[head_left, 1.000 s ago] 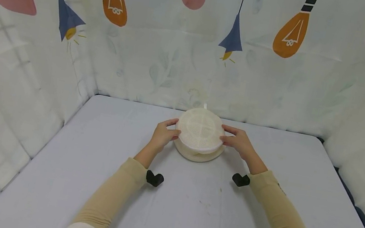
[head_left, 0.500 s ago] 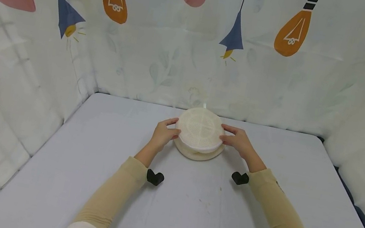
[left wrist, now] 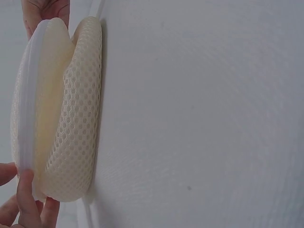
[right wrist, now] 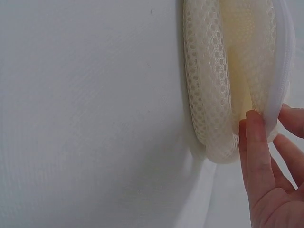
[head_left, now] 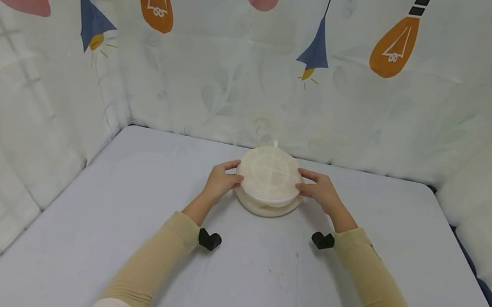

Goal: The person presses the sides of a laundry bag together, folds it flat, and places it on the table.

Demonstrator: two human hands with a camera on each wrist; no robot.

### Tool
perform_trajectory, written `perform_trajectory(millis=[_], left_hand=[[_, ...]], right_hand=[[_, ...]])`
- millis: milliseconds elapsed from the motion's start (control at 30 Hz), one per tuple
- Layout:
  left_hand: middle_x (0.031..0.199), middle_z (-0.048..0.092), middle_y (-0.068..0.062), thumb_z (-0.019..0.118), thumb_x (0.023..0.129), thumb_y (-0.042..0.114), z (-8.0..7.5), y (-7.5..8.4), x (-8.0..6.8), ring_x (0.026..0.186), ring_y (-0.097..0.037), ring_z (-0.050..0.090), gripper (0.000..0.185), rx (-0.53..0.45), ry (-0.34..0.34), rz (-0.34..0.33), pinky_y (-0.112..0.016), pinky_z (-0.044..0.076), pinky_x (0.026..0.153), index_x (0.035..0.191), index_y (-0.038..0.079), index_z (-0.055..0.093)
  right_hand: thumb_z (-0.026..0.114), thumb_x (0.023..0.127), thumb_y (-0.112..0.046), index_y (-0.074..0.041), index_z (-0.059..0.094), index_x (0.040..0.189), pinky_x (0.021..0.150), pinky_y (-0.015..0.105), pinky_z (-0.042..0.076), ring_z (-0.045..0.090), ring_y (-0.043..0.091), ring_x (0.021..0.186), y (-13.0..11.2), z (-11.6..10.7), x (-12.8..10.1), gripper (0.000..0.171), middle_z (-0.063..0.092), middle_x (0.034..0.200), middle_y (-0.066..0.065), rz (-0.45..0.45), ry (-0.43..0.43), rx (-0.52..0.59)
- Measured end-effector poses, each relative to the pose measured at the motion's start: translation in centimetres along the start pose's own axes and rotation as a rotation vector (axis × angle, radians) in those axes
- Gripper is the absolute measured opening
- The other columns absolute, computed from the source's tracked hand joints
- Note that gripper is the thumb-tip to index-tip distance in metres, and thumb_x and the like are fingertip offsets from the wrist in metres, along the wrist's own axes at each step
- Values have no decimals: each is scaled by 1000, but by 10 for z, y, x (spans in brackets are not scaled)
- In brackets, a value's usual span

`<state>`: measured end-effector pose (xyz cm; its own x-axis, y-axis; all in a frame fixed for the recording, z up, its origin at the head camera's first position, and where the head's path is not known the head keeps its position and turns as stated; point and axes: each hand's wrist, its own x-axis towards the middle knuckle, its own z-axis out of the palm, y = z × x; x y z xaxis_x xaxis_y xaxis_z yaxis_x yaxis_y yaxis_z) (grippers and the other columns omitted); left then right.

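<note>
Cream mesh makes up the round bag that sits at the far middle of the table, just in front of the printed curtain. The left hand grips its left edge and the right hand its right edge, both with fingers curled round the upper rim. The bag has two padded layers: the lower one rests flat on the tabletop, and the upper one is raised off it at the near side, so that a gap shows between them. In the left wrist view the left fingers pinch the white zip band that runs along the upper layer's edge, and the other hand's fingertips show at the bag's opposite end. In the right wrist view the right fingers hold the same white edge, thumb side hidden behind it. Beige sleeves cover both forearms, and a small black camera mount sits under each wrist, just above the cloth.
</note>
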<state>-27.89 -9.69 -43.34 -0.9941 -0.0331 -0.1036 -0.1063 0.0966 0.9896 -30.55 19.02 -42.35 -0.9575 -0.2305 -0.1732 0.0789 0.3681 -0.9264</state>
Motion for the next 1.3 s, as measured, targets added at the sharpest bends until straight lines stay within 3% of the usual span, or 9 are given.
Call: perform_trajectory(millis=[367,733,1300], left_hand=[[150,49,-19,65,95,-5,1,-1,-1,108,-27,62,55,24,9,-27,-32,57,91,148,1,53],[146,52,-19,64,95,-6,0,-1,-2,109,-27,64,56,20,6,-21,-27,57,86,149,2,52],[146,52,-19,65,94,-7,3,-2,0,103,-25,65,55,55,18,-9,-21,56,76,148,1,53]], right_hand=[[66,97,1,3,43,153,92,28,56,69,17,103,3,3,3,60,41,158,20,-5,-7,40],[67,98,-4,-2,44,154,92,28,55,70,16,99,-3,4,0,60,44,154,23,37,0,-8],[68,97,-1,0,46,153,86,23,56,69,14,95,2,3,3,60,49,150,25,18,8,-9]])
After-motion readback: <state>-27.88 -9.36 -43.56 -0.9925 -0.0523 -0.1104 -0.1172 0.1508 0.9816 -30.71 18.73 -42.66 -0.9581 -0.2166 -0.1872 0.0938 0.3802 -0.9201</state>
